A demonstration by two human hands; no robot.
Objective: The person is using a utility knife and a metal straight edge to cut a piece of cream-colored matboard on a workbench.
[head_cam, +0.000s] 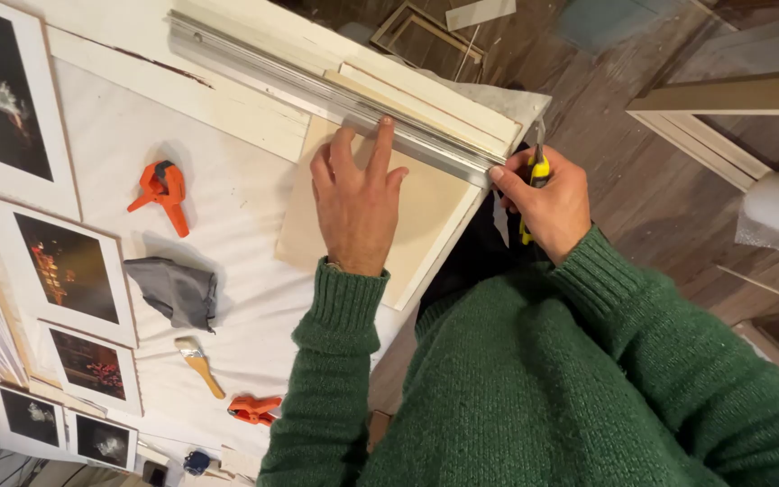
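- Here, left hand (356, 203) spread flat, fingers pinning metal straightedge (335, 90) onto cream board (426, 212).
- Right hand (547, 203) clenched around yellow utility knife (538, 171) at board's near edge.
- Best kept: firm downward pressure, fingertips behind rail, blade tight along it.
- Beyond, on white table (227, 225): orange clamp (166, 194), grey cloth (176, 290).

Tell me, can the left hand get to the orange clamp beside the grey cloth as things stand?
Probably yes. The left hand lies flat on the beige board, and only bare white sheet separates it from the orange clamp. It would have to let go of the metal ruler.

White-sheeted table (254, 298): clamps (163, 194), cloth (173, 290), brush (198, 364)
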